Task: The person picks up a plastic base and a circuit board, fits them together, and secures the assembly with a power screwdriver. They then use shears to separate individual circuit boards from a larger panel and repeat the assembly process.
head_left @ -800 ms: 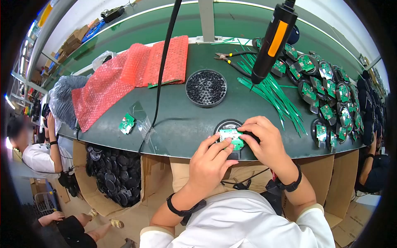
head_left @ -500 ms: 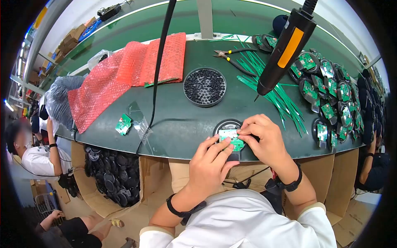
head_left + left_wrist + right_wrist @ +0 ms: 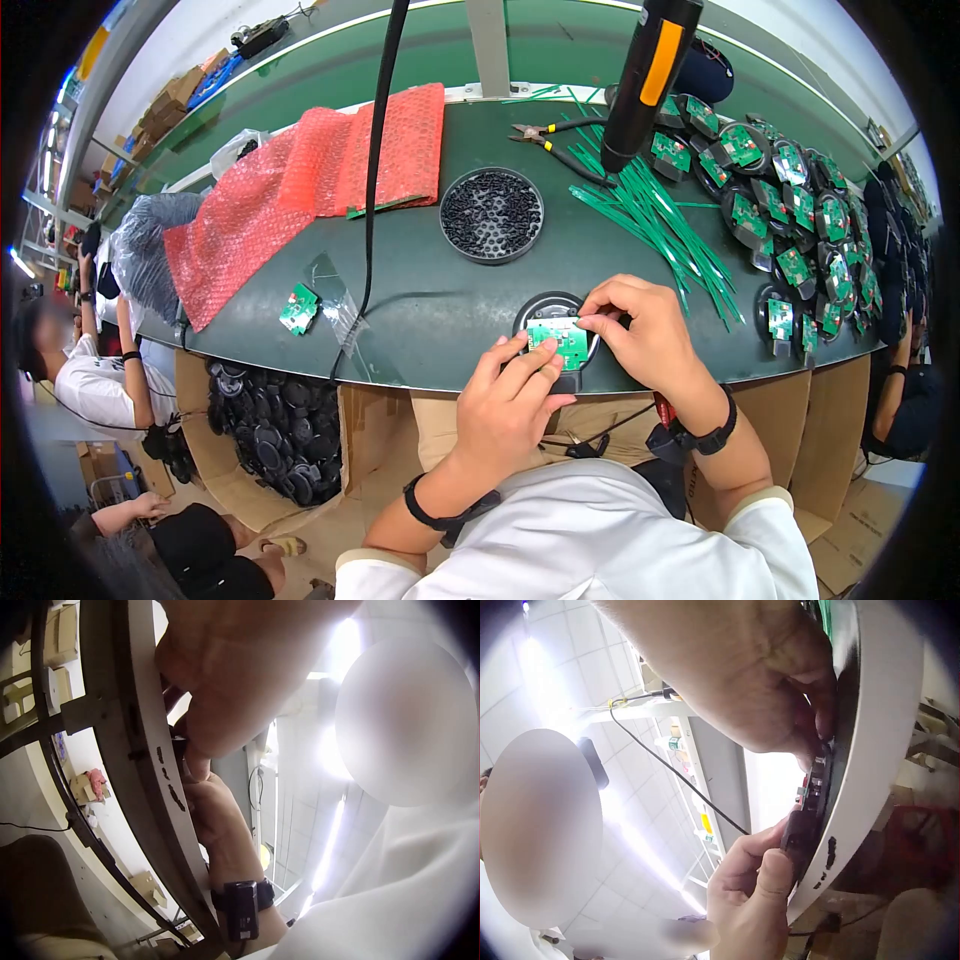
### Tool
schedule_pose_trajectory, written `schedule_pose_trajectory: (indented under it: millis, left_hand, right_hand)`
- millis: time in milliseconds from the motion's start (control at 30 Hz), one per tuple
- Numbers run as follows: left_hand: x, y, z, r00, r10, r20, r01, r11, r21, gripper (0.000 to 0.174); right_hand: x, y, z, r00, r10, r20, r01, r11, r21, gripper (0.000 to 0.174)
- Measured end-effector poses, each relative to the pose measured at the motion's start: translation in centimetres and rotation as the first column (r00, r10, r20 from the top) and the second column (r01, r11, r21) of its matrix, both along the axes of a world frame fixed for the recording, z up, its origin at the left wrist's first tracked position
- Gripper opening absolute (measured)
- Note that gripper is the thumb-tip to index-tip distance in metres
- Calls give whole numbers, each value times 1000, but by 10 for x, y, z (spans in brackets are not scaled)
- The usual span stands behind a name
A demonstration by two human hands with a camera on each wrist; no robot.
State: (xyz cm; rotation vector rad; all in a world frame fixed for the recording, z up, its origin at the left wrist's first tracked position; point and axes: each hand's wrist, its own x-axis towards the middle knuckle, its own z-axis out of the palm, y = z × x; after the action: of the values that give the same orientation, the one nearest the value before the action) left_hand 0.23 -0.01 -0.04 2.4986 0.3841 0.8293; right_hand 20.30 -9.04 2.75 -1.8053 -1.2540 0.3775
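In the head view a green circuit board (image 3: 562,340) sits in a round black housing (image 3: 541,306) near the table's front edge. My left hand (image 3: 507,400) lays its fingertips on the board's left part. In the right wrist view its thumb (image 3: 774,871) bears on the housing's black end block (image 3: 802,832), with the fingers curled behind. My right hand (image 3: 640,328) brings thumb and index finger together at the board's upper right corner, pinching a small part; I cannot tell what it is. In the left wrist view, hands hide the work.
An electric screwdriver (image 3: 652,85) hangs above green strips (image 3: 650,225) and cutters (image 3: 550,140). A round dish (image 3: 491,214) holds small black parts. Board-fitted housings (image 3: 795,265) crowd the right side. Red bubble wrap (image 3: 300,180) and a loose board (image 3: 299,309) lie left; a carton (image 3: 352,430) stands below.
The hanging screwdriver swung right, then back left and away from me. My left fingers stay on the board; my right fingertips stay near its upper right corner with slight shifts.
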Motion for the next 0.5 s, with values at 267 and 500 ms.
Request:
schedule_pose_trajectory:
  millis: [267,500]
  left_hand:
    - [0,-2,2,1000,31,2,-30,999,-38,43]
    - [0,-1,2,999,31,24,-31,999,-23,44]
  right_hand:
    - [5,2,2,999,45,24,-44,997,-64,11]
    - [7,3,6,998,69,6,-69,996,-57,9]
